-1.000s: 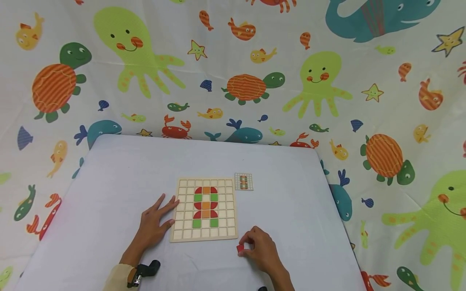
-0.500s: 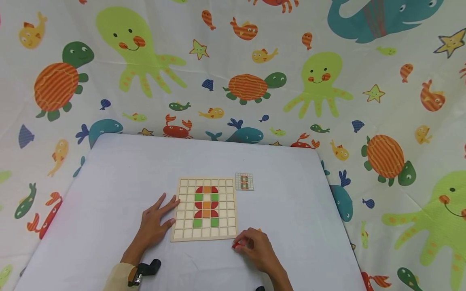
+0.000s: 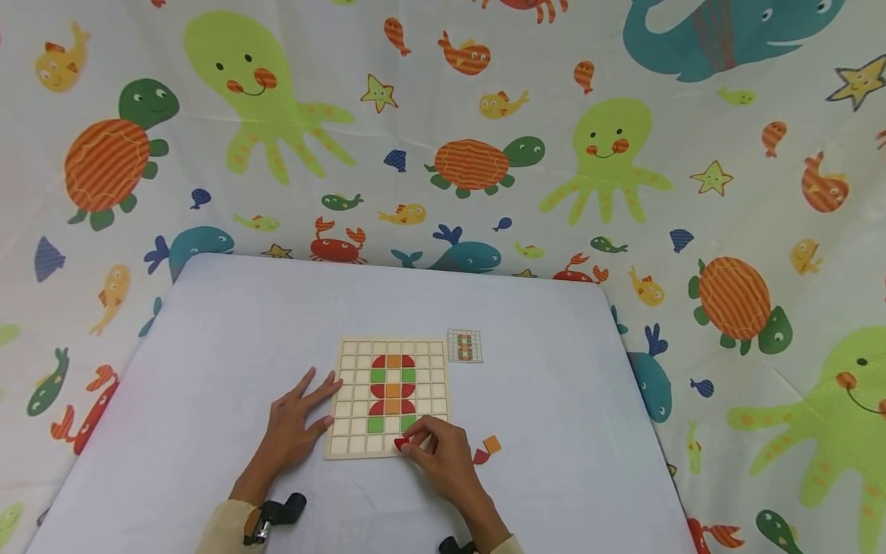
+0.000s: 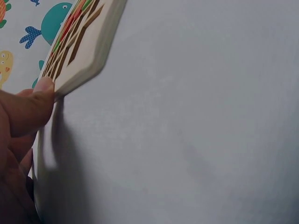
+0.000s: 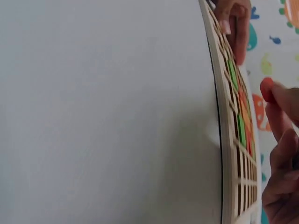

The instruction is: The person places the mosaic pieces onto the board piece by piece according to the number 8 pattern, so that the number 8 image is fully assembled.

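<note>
A square wooden grid board [image 3: 438, 350] lies on the white table, with red, orange and green tiles forming a pattern down its middle columns. My left hand [image 3: 291, 427] rests at the board's left edge with fingers spread; in the left wrist view its thumb [image 4: 44, 86] touches the board's corner. My right hand [image 3: 443, 458] is over the lower right part of the board. Between thumb and index finger it pinches a red tile [image 3: 401, 443], close over the bottom row, just below a green tile [image 3: 408, 422]. The red tile [image 5: 266, 88] also shows in the right wrist view.
An orange square tile [image 3: 492, 444] and a red tile [image 3: 481, 456] lie on the table right of my right hand. A small pattern card [image 3: 464, 346] lies by the board's upper right corner. A sea-animal printed cloth [image 3: 443, 100] hangs behind the table.
My right hand has carried the red tile left and up from the table onto the board's lower edge. The orange and red tiles it covered now show. My left hand stays put.
</note>
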`<move>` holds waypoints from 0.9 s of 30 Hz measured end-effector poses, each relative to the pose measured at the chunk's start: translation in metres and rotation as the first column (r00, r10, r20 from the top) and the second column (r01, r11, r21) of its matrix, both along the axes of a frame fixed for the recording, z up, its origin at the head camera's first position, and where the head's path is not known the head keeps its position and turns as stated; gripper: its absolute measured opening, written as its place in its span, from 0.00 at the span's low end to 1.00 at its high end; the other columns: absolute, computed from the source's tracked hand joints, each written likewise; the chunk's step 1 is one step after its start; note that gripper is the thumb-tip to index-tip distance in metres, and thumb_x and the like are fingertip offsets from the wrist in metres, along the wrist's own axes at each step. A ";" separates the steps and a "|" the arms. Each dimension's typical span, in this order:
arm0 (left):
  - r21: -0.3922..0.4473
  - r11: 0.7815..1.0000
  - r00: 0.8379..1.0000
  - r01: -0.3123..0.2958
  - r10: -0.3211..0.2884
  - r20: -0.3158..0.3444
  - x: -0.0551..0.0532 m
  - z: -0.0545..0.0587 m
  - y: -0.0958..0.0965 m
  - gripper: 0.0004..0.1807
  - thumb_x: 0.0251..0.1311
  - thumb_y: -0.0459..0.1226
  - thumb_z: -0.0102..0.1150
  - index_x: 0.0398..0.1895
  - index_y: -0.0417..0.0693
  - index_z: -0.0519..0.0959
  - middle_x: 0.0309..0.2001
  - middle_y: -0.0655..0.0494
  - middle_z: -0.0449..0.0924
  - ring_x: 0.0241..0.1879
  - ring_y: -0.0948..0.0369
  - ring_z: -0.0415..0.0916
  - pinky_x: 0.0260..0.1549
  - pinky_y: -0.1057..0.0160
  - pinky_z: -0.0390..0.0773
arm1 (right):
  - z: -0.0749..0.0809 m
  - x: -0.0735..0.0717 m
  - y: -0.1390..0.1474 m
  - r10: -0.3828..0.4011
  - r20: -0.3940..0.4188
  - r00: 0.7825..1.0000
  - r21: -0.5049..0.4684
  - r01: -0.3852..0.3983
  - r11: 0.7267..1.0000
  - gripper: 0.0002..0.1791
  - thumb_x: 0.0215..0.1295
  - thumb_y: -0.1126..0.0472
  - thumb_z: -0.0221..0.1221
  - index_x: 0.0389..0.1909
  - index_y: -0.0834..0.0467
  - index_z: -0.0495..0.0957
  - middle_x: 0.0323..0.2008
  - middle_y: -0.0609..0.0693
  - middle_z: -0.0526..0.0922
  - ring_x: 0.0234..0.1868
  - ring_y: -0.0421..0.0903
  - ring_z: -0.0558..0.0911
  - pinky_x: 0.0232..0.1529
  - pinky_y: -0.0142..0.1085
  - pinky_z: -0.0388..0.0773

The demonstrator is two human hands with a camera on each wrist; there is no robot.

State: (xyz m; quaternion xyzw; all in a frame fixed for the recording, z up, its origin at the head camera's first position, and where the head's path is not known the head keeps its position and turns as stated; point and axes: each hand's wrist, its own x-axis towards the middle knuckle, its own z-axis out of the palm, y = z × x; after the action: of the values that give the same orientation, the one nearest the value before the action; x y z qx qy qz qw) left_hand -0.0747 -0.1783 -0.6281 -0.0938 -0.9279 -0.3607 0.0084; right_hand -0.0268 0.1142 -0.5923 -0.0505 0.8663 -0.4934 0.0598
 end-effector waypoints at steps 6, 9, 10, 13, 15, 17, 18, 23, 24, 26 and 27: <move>0.002 1.000 1.000 0.001 -0.001 0.016 -0.001 0.002 0.001 0.38 0.62 0.31 0.72 0.76 0.53 0.74 0.79 0.46 0.69 0.83 0.36 0.52 0.68 0.28 0.54 | -0.002 -0.008 -0.025 -0.062 -0.012 0.998 0.062 0.062 0.996 0.06 0.61 0.53 0.77 0.34 0.43 0.88 0.26 0.35 0.85 0.26 0.30 0.73 0.28 0.26 0.72; -0.001 1.000 1.000 -0.001 0.001 0.017 0.000 0.002 0.001 0.37 0.62 0.32 0.72 0.76 0.53 0.74 0.78 0.46 0.69 0.83 0.36 0.52 0.68 0.27 0.54 | -0.005 -0.010 -0.035 -0.069 0.003 0.998 0.107 0.068 0.992 0.06 0.59 0.54 0.78 0.32 0.44 0.89 0.24 0.33 0.84 0.24 0.29 0.73 0.25 0.27 0.68; -0.002 1.000 1.000 -0.001 0.001 0.017 0.000 0.001 0.001 0.37 0.62 0.32 0.72 0.76 0.54 0.74 0.78 0.47 0.69 0.83 0.37 0.52 0.68 0.27 0.54 | -0.006 -0.011 -0.037 -0.071 0.007 0.997 0.121 0.069 0.990 0.06 0.59 0.55 0.78 0.32 0.44 0.89 0.23 0.33 0.84 0.23 0.29 0.72 0.24 0.27 0.67; -0.004 1.000 1.000 0.000 0.000 0.009 0.001 0.000 0.000 0.37 0.62 0.32 0.72 0.76 0.54 0.74 0.78 0.46 0.69 0.83 0.37 0.52 0.67 0.27 0.55 | -0.009 -0.012 -0.045 -0.082 0.019 0.996 0.157 0.078 0.985 0.07 0.58 0.55 0.79 0.30 0.44 0.89 0.21 0.32 0.83 0.23 0.27 0.73 0.23 0.28 0.65; -0.005 1.000 1.000 0.001 -0.001 0.001 0.001 -0.001 0.000 0.37 0.62 0.33 0.72 0.76 0.54 0.75 0.78 0.45 0.70 0.82 0.36 0.53 0.67 0.27 0.55 | -0.009 -0.012 -0.049 -0.095 0.023 0.995 0.177 0.090 0.980 0.07 0.58 0.55 0.79 0.29 0.44 0.88 0.21 0.31 0.83 0.24 0.27 0.74 0.24 0.27 0.65; -0.007 1.000 1.000 0.001 -0.002 -0.010 0.001 -0.001 0.000 0.36 0.62 0.33 0.72 0.75 0.54 0.75 0.77 0.45 0.70 0.82 0.36 0.54 0.66 0.27 0.56 | -0.009 -0.013 -0.052 -0.108 0.024 0.994 0.193 0.101 0.976 0.08 0.58 0.54 0.79 0.29 0.44 0.88 0.21 0.31 0.82 0.25 0.26 0.74 0.25 0.28 0.66; -0.006 1.000 1.000 0.000 0.000 -0.008 0.001 -0.001 -0.001 0.36 0.62 0.33 0.72 0.75 0.54 0.75 0.77 0.45 0.70 0.82 0.36 0.54 0.66 0.27 0.56 | -0.009 -0.013 -0.054 -0.112 0.025 0.993 0.199 0.105 0.974 0.08 0.58 0.54 0.79 0.28 0.44 0.87 0.20 0.32 0.82 0.25 0.26 0.73 0.25 0.28 0.66; -0.002 1.000 1.000 -0.004 0.004 -0.010 0.001 0.002 0.001 0.37 0.61 0.31 0.73 0.75 0.53 0.75 0.77 0.46 0.71 0.82 0.36 0.54 0.66 0.28 0.56 | -0.006 -0.014 -0.058 -0.123 0.028 0.992 0.236 0.113 0.965 0.09 0.58 0.53 0.79 0.27 0.44 0.86 0.19 0.32 0.81 0.23 0.29 0.71 0.22 0.30 0.64; -0.002 1.000 1.000 -0.005 0.005 -0.009 0.001 0.002 0.001 0.37 0.60 0.31 0.73 0.75 0.53 0.75 0.77 0.46 0.71 0.82 0.36 0.54 0.67 0.28 0.56 | -0.005 -0.014 -0.058 -0.123 0.032 0.992 0.239 0.112 0.964 0.09 0.58 0.54 0.79 0.27 0.44 0.86 0.19 0.32 0.80 0.24 0.29 0.71 0.22 0.30 0.64; -0.005 1.000 1.000 -0.005 0.005 -0.010 0.001 0.004 0.001 0.37 0.60 0.31 0.73 0.75 0.53 0.75 0.77 0.46 0.71 0.82 0.35 0.55 0.67 0.28 0.57 | -0.003 -0.014 -0.058 -0.115 0.039 0.993 0.246 0.102 0.964 0.09 0.58 0.54 0.79 0.27 0.44 0.86 0.20 0.32 0.81 0.24 0.28 0.71 0.23 0.30 0.64; -0.005 1.000 1.000 -0.005 0.005 -0.007 0.001 0.004 0.001 0.38 0.60 0.31 0.73 0.75 0.53 0.75 0.77 0.46 0.71 0.82 0.36 0.54 0.67 0.28 0.57 | -0.003 -0.014 -0.058 -0.110 0.044 0.993 0.250 0.095 0.963 0.09 0.59 0.54 0.79 0.27 0.44 0.86 0.20 0.32 0.80 0.25 0.29 0.71 0.24 0.30 0.64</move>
State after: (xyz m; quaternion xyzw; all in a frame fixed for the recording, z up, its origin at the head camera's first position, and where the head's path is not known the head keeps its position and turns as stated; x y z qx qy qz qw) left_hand -0.0738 -0.1768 -0.6239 -0.0926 -0.9290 -0.3581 0.0121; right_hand -0.0409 0.0566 -0.5948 0.0165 0.9204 -0.3851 0.0650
